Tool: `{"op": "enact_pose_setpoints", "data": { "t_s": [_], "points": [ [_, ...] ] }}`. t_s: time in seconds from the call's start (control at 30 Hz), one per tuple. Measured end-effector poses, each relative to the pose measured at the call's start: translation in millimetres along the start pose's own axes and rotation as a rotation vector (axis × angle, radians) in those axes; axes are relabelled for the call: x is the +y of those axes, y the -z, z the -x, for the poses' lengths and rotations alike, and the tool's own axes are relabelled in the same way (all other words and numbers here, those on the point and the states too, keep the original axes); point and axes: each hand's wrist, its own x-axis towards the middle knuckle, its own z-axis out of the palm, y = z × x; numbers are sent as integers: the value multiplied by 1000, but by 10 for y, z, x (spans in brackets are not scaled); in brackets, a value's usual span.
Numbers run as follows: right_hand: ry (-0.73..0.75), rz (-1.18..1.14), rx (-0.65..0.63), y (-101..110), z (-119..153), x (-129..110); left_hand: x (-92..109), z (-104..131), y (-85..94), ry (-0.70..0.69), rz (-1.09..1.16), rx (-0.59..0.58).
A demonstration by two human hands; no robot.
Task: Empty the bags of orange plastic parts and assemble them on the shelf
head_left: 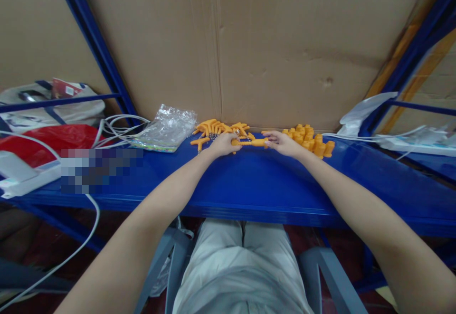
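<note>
An orange plastic piece [257,142], elongated in shape, lies level between my two hands just above the blue shelf. My left hand [224,146] has its fingers closed at the left end, where more orange shows by the fingertips. At the right end, the fingers and thumb of my right hand [283,143] pinch the piece. Behind my left hand lies a heap of orange branched pieces with bead chains [210,127]. One T-shaped orange piece [200,141] sits apart in front of that heap. Beyond my right hand stand several short orange pieces [309,138], grouped closely.
A clear plastic bag [167,128] lies left of the heap. White cables [119,123], a red bag [71,138] and a white power strip [33,181] crowd the left side. Cardboard [249,52] closes off the back, and another power strip [420,144] is far right.
</note>
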Motion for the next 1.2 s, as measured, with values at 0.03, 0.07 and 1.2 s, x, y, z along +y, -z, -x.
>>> {"op": "enact_pose_setpoints", "data": {
  "t_s": [0.03,0.07,1.2],
  "points": [
    [-42,-50,-9,-4,-2,-10,14,4,2,-4,-6,16],
    [-85,-91,-16,-5,0,-26,26,7,3,-6,-12,25],
    [-232,-292,-30,31,76,-169,13,13,-13,-1,47,54]
  ]
}}
